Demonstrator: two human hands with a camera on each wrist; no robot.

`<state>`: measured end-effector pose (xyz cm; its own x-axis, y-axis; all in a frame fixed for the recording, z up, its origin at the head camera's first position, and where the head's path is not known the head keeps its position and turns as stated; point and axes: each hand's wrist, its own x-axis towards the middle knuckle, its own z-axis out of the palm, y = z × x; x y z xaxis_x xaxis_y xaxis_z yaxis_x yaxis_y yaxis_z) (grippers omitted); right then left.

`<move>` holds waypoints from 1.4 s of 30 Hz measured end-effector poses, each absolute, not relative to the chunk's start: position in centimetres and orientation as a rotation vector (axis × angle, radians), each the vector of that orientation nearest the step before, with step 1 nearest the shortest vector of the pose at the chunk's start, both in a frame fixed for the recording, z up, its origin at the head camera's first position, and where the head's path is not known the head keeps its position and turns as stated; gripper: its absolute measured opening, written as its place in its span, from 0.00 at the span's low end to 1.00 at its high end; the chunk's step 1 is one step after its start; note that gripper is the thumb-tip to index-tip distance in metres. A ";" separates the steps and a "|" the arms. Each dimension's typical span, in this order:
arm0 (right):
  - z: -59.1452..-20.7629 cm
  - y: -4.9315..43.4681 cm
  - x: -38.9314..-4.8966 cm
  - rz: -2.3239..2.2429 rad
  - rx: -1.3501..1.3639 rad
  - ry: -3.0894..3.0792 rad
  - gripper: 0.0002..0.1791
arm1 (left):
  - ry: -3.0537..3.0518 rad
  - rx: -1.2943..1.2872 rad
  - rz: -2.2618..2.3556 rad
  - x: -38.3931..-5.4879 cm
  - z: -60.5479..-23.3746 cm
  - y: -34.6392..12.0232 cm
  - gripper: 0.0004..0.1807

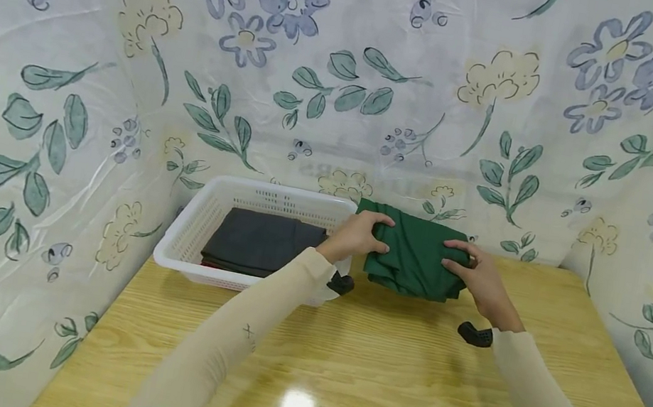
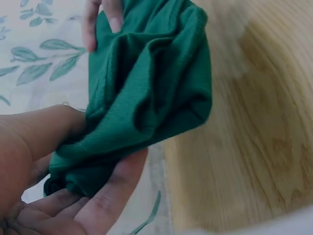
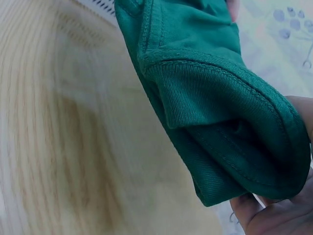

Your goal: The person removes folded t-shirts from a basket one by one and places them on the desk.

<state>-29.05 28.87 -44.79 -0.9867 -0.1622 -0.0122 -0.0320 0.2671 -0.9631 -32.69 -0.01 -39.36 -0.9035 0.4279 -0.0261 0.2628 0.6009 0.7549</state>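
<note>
A folded green garment point(image 1: 412, 252) with ribbed, stitched edges point(image 3: 200, 95) is held up between both hands, above the back of the table. My left hand point(image 1: 358, 236) pinches its left end, thumb on one side and fingers on the other; in the left wrist view the cloth point(image 2: 142, 93) bunches into soft folds. The opposite end is gripped by my right hand point(image 1: 479, 275), where the layers curl into a loop in the right wrist view. Left of the garment, a white plastic basket point(image 1: 170, 256) holds a folded dark grey cloth point(image 1: 262, 242) with a bit of red under it.
The wooden table point(image 1: 362, 375) extends in front of the hands and to the right. A floral sheet point(image 1: 340, 119) hangs behind and along both sides. My left forearm passes over the basket's front right corner.
</note>
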 end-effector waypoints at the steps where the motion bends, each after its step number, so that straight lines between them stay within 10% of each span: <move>1: -45.1 29.0 -29.1 -1.826 -0.185 2.419 0.29 | 2.617 0.570 1.184 -32.8 -39.5 0.2 0.30; 42: -49.4 27.2 -31.7 -1.479 -0.114 2.572 0.22 | 2.584 0.660 -0.002 -35.1 -42.0 4.6 0.12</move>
